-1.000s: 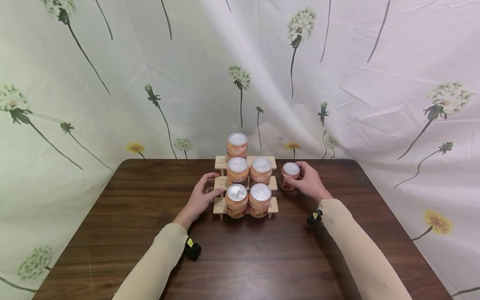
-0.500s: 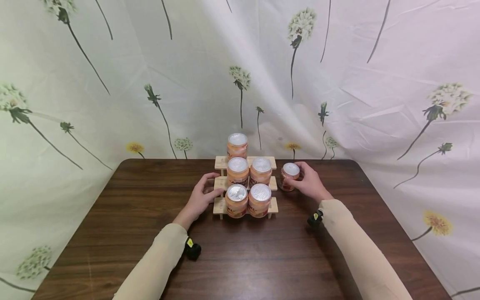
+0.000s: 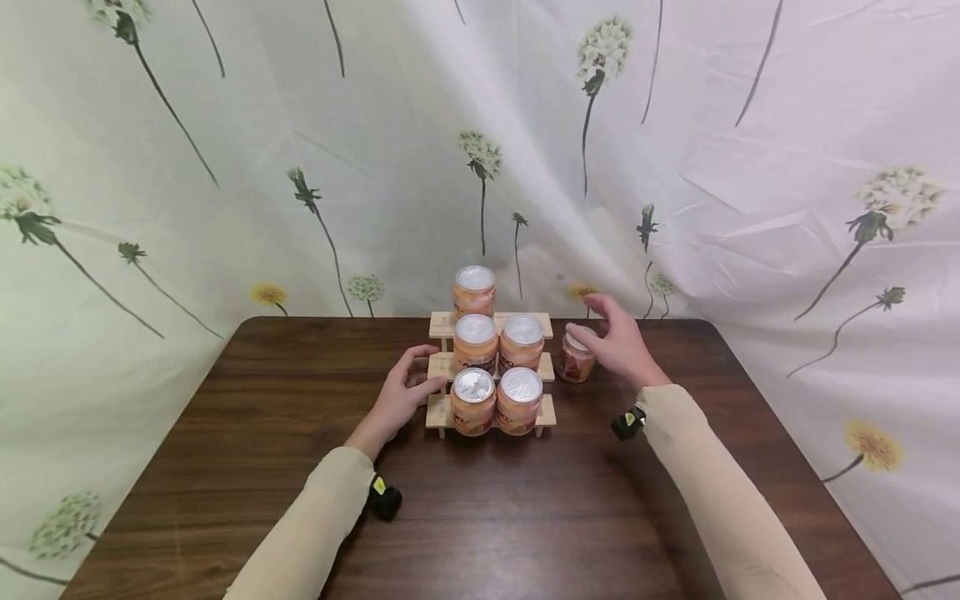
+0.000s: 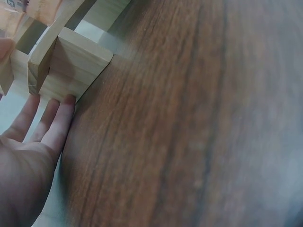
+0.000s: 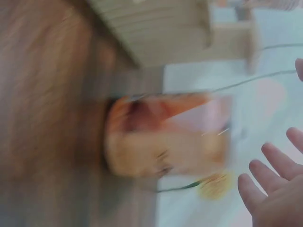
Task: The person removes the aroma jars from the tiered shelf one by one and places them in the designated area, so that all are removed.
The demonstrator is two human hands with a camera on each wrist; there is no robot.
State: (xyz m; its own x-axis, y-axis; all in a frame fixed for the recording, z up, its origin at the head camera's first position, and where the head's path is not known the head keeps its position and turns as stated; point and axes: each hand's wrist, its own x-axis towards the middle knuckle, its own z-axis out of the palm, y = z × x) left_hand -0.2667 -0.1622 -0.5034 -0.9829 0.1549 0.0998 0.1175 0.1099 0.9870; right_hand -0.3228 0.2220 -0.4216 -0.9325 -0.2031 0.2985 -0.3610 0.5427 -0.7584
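Observation:
A three-tier wooden rack (image 3: 441,363) stands on the table with several orange-labelled cans with silvery tops, such as the front left can (image 3: 473,412). My left hand (image 3: 397,400) is at the rack's left end; in the left wrist view its extended fingers (image 4: 59,124) touch the wooden side panel. To the right of the rack, a single can (image 3: 576,365) stands upright on the table. My right hand (image 3: 624,348) is just above and right of that can, fingers spread and thumb over its top. In the right wrist view the can (image 5: 161,142) is blurred, apart from the fingers.
The dark wood table (image 3: 480,517) ends at a pale hanging cloth (image 3: 405,167) printed with dandelions. The top tier (image 3: 525,323) holds one can at left, with bare wood on its right. Two cans stand on each lower tier.
My right hand has let go of the single can and lifted up and back from it, its fingers spreading. The can stays in place beside the rack, and my left hand has not moved.

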